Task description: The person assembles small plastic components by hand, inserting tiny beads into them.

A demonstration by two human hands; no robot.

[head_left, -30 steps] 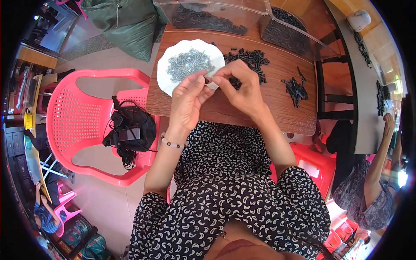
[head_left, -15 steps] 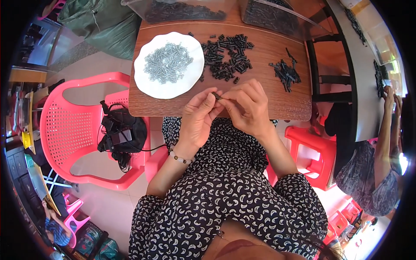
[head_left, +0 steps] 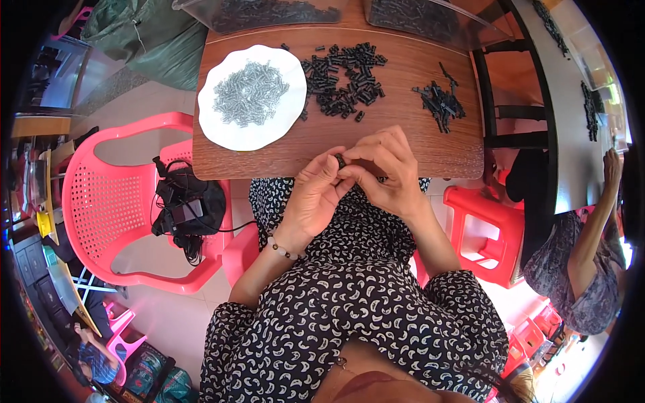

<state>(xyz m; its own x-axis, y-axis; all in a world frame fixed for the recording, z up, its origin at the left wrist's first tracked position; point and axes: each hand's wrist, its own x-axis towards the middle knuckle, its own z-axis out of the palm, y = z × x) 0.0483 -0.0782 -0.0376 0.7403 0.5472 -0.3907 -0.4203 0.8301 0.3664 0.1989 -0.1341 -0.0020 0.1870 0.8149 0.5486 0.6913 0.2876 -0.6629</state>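
Observation:
In front of the table edge, my left hand point(head_left: 314, 191) pinches a small dark cylindrical piece point(head_left: 340, 161) between thumb and fingers. My right hand point(head_left: 390, 176) meets it from the other side, its thumb and fingertips closed at the same piece. Anything else between the right fingertips is too small to make out. Beyond my hands, a white wavy-rimmed plate point(head_left: 209, 119) bears a heap of small silvery springs point(head_left: 250, 94). To its right lie many short black tubular parts point(head_left: 344, 79) in a loose ring. Farther right is a small pile of thin black pieces point(head_left: 440, 104).
Two clear bins point(head_left: 279, 15) of dark parts stand at the table's point(head_left: 416, 151) far edge. A pink chair point(head_left: 111, 195) with a black bag and cables is at left, a red stool point(head_left: 487, 232) at right. Another person point(head_left: 578, 262) works at a grey table at far right.
The dark piece has turned more upright in my fingertips, and my right fingers have shifted around it. The whole view has moved slightly, so the table's things appear farther left.

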